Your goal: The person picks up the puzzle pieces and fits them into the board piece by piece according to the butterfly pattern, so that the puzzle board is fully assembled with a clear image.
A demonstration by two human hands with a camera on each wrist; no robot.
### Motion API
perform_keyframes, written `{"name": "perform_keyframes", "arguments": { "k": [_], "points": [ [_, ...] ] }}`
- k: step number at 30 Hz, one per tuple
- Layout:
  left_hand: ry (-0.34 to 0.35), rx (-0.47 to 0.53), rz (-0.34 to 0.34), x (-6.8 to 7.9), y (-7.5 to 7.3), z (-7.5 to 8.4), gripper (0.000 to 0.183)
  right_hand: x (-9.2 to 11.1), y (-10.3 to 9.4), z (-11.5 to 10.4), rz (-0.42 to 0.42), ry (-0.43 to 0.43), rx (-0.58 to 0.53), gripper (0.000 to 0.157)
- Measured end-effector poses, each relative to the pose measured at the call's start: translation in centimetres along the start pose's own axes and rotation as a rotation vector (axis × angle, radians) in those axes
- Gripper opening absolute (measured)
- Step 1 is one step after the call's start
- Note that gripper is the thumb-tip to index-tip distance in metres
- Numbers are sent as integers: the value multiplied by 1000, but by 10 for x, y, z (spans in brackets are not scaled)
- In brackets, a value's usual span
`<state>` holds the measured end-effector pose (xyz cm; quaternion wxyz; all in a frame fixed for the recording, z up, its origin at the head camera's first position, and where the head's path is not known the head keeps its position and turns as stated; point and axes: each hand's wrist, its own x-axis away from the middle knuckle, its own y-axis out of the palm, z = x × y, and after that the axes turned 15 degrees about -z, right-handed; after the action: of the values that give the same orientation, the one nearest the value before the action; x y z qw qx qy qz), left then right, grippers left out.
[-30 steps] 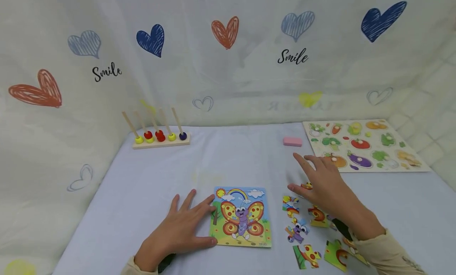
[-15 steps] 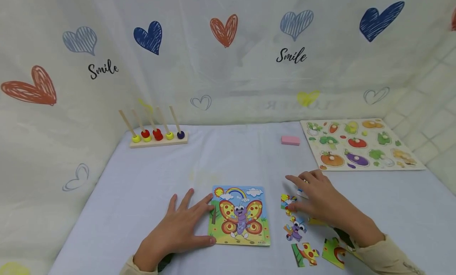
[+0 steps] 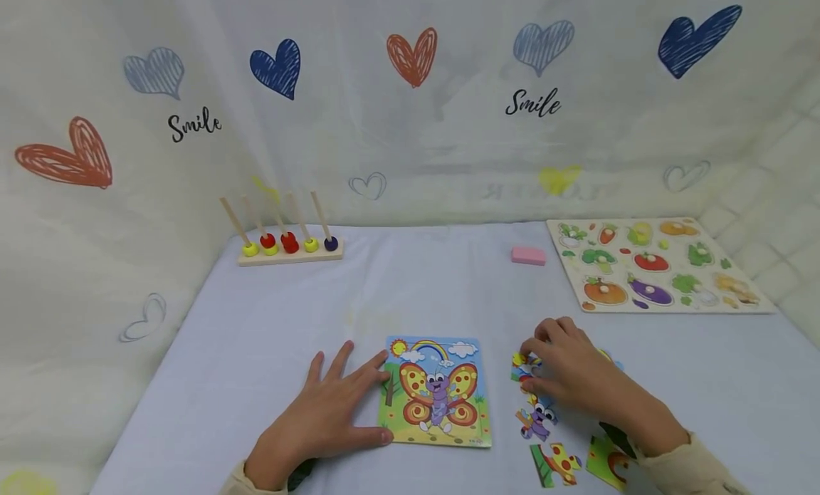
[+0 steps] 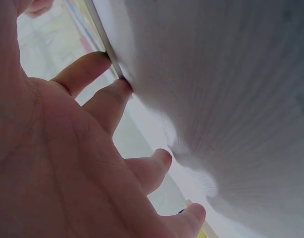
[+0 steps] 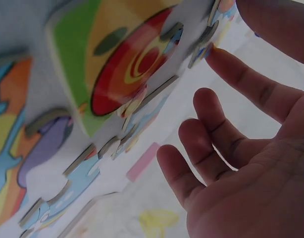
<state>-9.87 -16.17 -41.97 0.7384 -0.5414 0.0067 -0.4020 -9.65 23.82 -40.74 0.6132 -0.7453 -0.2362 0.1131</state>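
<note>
My left hand [image 3: 327, 413] lies with fingers spread at the left side of a square butterfly puzzle board [image 3: 442, 435]; thumb and fingertips touch its edge. In the left wrist view, two fingertips meet the edge of the board [image 4: 103, 37]. My right hand [image 3: 576, 367] pinches a sun-and-rainbow puzzle piece [image 3: 517, 370] between thumb and index finger, right of the board. Below it lie a purple butterfly-face piece [image 3: 535, 422], a spotted wing piece [image 3: 556, 465] and a green piece [image 3: 603, 461]. The hand partly hides further pieces. In the right wrist view, a red spiral piece [image 5: 137, 69] looms close.
A pink block [image 3: 528, 256] lies farther back, beside a vegetable peg puzzle board [image 3: 576, 308] at the back right. At the back left stands a wooden peg stand [image 3: 291, 258] with coloured beads. A curtain with printed hearts [image 3: 448, 139] closes off the table's far side.
My right hand has come down and slightly back toward me from above the pieces, and its thumb and index finger have closed on the sun-and-rainbow puzzle piece. My left hand stays at the board.
</note>
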Motion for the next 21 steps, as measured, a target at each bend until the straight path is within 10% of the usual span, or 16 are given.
{"name": "perform_keyframes", "arguments": {
  "k": [9, 21],
  "points": [
    [2, -3, -8, 0, -2, 4, 79, 0, -4, -5, -112, 47, -172, 36],
    [-1, -9, 10, 0, 1, 6, 80, -2, -20, -2, -49, -115, -472, 17]
  ]
}}
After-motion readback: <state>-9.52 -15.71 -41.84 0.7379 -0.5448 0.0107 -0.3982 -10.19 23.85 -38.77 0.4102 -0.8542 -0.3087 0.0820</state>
